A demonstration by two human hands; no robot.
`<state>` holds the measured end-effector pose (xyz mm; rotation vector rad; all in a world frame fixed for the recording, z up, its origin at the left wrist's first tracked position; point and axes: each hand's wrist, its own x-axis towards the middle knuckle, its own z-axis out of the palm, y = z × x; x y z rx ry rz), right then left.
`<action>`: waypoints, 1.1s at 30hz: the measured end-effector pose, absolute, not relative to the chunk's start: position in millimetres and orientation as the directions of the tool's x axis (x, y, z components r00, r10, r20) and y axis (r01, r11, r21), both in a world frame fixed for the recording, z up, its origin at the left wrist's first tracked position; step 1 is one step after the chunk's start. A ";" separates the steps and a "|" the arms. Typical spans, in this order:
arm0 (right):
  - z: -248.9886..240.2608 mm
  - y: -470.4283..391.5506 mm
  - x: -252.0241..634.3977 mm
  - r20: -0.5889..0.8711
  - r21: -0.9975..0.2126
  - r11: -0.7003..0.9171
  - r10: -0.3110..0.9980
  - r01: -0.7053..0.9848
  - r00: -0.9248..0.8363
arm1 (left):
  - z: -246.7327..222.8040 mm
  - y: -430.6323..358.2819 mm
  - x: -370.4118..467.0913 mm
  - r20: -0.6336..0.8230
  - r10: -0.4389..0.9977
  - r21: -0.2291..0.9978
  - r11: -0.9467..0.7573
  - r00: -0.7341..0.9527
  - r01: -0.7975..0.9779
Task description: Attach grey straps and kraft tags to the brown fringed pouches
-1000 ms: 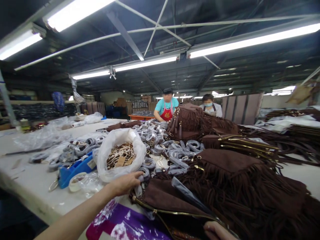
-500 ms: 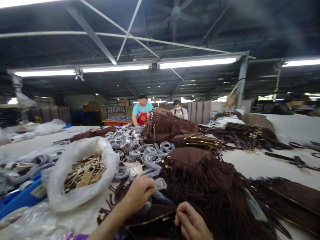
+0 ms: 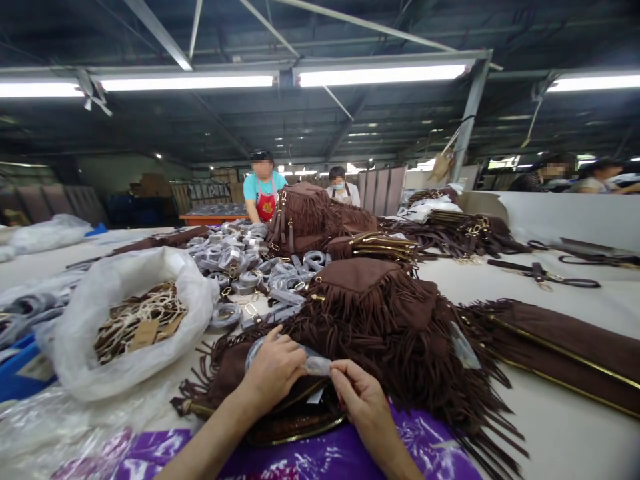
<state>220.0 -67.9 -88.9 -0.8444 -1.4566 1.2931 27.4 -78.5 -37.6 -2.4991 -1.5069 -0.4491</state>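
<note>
A coiled strap in clear plastic wrap point(image 3: 316, 365) lies between my two hands, above a brown fringed bag point(image 3: 225, 373). My left hand point(image 3: 275, 367) is closed around the coil, part of which shows behind its fingers. With thumb and fingertips, my right hand point(image 3: 357, 390) pinches the right end of the plastic wrap. Beneath the hands the bag's gold zipper point(image 3: 300, 439) is parted, and a small white label point(image 3: 315, 396) shows in the opening. Purple plastic point(image 3: 165, 447) is in front of the bag, close to me.
At left stands a white plastic sack point(image 3: 133, 327) of corded tags, beside a blue bin point(image 3: 27, 367). Wrapped strap coils point(image 3: 245, 260) are heaped beyond. Fringed bags point(image 3: 370, 293) pile up centre and right. Two people point(image 3: 263, 190) are across the table; others sit at far right.
My view has tipped downward, showing more of the table and purple plastic. My right hand has come up from the bag's opening to the plastic-wrapped strap, which my left hand keeps holding.
</note>
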 end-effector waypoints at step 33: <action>-91.4 -69.4 227.6 0.221 -0.970 0.244 0.912 0.022 -0.346 | -35.0 -95.2 17.0 0.324 0.783 0.114 -0.590 0.531 0.800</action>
